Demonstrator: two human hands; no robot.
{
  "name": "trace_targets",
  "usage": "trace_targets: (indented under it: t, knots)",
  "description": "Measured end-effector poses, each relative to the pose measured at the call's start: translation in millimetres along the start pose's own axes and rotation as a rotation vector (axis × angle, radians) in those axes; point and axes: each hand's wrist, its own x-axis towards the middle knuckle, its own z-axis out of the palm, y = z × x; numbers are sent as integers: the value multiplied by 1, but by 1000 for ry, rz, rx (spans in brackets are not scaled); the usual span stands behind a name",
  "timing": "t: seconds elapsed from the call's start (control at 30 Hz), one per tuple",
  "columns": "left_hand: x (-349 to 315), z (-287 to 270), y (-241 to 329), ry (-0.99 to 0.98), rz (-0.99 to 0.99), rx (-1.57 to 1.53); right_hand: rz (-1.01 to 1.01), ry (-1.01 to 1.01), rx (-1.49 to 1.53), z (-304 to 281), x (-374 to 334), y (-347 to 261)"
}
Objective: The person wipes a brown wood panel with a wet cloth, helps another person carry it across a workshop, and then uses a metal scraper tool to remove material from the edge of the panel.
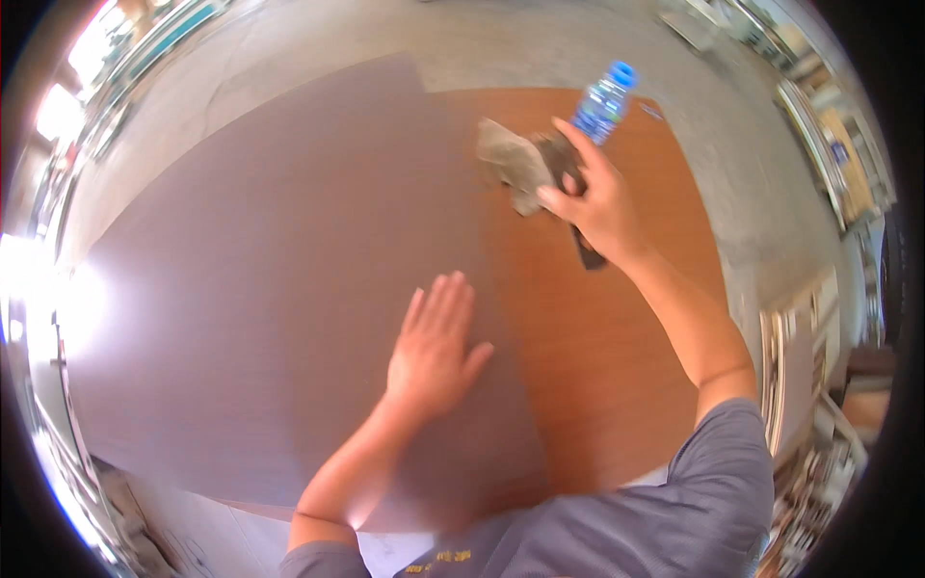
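Observation:
My left hand (pixel 432 345) lies flat on a large grey-brown panel (pixel 318 241), fingers stretched out and thumb apart. Farther off to the right, my right hand (pixel 599 204) is over the orange-brown wood surface (pixel 617 356), its thumb and forefinger spread and curved. Below that hand is a dark elongated object with a black end (pixel 589 252); the hand covers its middle, so its kind is unclear. Beside the thumb lies a crumpled beige rag (pixel 515 162). Just beyond the fingertips is a clear plastic bottle with a blue cap (pixel 605 104).
The panel overlaps the orange-brown surface, its edge running between my hands. Concrete floor (pixel 318 48) surrounds the table. Stacked boards (pixel 795 356) and scrap pieces (pixel 819 482) stand at the right; bright light comes from the left.

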Motion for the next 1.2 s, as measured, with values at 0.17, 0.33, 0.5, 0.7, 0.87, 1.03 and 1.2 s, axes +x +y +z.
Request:
trace_targets:
  t: [0.17, 0.33, 0.5, 0.7, 0.87, 1.03, 1.2]
  knots:
    - [3, 12, 16, 72, 91, 145, 240, 742, -103, -185, -300, -36]
    - [2, 33, 17, 136, 119, 223, 696, 581, -1372, -307, -800, -33]
    - [-52, 45, 147, -264, 310, 323, 1479, 1022, -461, -232, -1060, -36]
    - [-146, 109, 254, 18, 549, 146, 1689, 669, -242, -278, -1090, 27]
    - [-189, 38, -12, 480, -1180, 461, 1587, 575, -317, -458, -1037, 76]
    - [-33, 85, 74, 5, -772, 613, 1404, 568, -463, -635, -943, 120]
    - [86, 144, 385, -2, 22, -147, 1219, 494, -559, -781, -814, 164]
